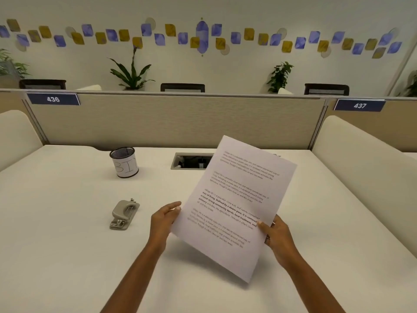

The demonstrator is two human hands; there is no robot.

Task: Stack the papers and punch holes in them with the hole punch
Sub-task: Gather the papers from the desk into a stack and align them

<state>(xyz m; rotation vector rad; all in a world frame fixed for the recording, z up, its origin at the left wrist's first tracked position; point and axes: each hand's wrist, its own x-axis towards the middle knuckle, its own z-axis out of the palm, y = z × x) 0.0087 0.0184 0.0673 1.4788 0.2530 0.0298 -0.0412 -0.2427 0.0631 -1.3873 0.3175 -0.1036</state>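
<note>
I hold white printed papers (234, 199) up off the desk, tilted to the right, text facing me. My left hand (163, 222) grips their left edge and my right hand (276, 236) grips the right edge, thumb on the front. How many sheets are in the bundle I cannot tell. A grey metal hole punch (124, 214) lies on the white desk (67, 245), to the left of my left hand and apart from it.
A mesh pen cup (124, 162) with a paper label reading "BIN" stands behind the punch. A cable hatch (191, 161) opens in the desk at the back, partly hidden by the papers. A beige partition (176, 123) closes the far edge; cream side panels flank the desk.
</note>
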